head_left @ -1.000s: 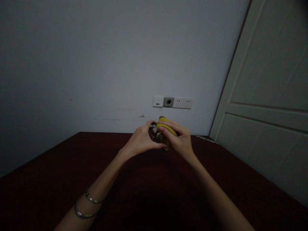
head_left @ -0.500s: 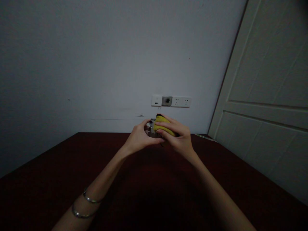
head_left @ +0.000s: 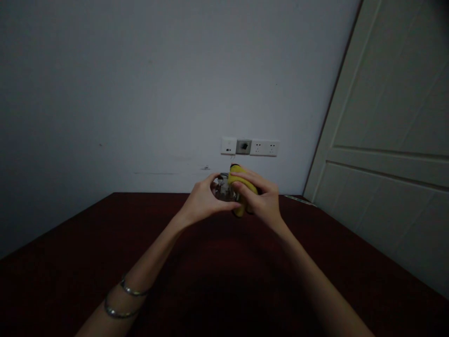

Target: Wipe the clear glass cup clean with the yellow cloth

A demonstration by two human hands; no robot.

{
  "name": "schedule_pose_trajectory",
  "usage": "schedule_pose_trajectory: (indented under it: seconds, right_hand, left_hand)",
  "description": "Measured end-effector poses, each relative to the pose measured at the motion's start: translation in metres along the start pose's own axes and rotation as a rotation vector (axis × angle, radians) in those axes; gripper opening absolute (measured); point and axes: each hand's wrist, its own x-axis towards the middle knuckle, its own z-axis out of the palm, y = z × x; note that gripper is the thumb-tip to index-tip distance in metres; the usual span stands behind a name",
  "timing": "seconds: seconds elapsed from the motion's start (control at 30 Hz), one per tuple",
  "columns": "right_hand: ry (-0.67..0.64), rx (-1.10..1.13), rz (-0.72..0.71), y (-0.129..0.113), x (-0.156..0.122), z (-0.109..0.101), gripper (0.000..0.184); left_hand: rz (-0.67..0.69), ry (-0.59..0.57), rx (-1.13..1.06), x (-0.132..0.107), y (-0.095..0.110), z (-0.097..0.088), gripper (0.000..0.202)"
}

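Note:
My left hand [head_left: 201, 202] is closed around a small clear glass object [head_left: 221, 189], held up above the far part of the dark red table [head_left: 87, 252]. My right hand [head_left: 261, 199] is closed on a yellow cloth [head_left: 239, 183] and presses it against the right side of the glass. The two hands touch each other around the glass. Much of the glass is hidden by fingers and cloth. Two silver bangles [head_left: 121, 299] sit on my left forearm.
A pale wall stands right behind the table, with a row of sockets and a switch [head_left: 249, 147] just above my hands. A cream panelled door [head_left: 389, 131] fills the right side. A thin flat item [head_left: 298, 200] lies at the table's far right corner.
The yellow cloth has shifted round the glass under my right fingers, from lying over its top to hanging down its right side. Both hands stay at nearly the same spot.

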Motion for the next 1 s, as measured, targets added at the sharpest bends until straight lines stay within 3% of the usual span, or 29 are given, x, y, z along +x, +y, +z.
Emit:
schedule_pose_trajectory:
  seconds: [0.07,0.2,0.37,0.5,0.63,0.77,0.9,1.0]
  right_hand:
    - [0.023,0.038,0.086,0.003,0.002,-0.001,0.017]
    - [-0.128,0.089,0.079,0.008,0.004,-0.009,0.028]
    - [-0.323,0.157,0.03,0.009,0.001,-0.017,0.067]
    - [-0.397,0.011,-0.01,0.004,-0.002,-0.014,0.088]
    - [-0.393,-0.06,-0.039,0.0,-0.003,-0.011,0.084]
    - [-0.373,-0.043,0.028,0.0,-0.003,-0.009,0.08]
    - [-0.314,-0.015,0.07,0.003,-0.004,-0.007,0.078]
    - [-0.25,0.045,0.147,0.006,-0.004,-0.006,0.072]
  left_hand:
    - [0.014,-0.032,0.012,-0.001,0.001,0.0,0.071]
    - [0.003,-0.115,-0.066,-0.002,0.006,0.001,0.072]
    - [-0.086,-0.191,-0.269,0.001,0.007,0.0,0.056]
    - [-0.16,-0.248,-0.322,0.004,0.004,-0.003,0.039]
    - [-0.21,-0.271,-0.351,0.004,0.006,-0.004,0.031]
    - [-0.213,-0.277,-0.307,0.004,0.005,-0.003,0.03]
    - [-0.179,-0.327,-0.29,0.005,-0.004,-0.006,0.043]
    - [-0.187,-0.452,-0.326,0.004,-0.008,-0.01,0.058]
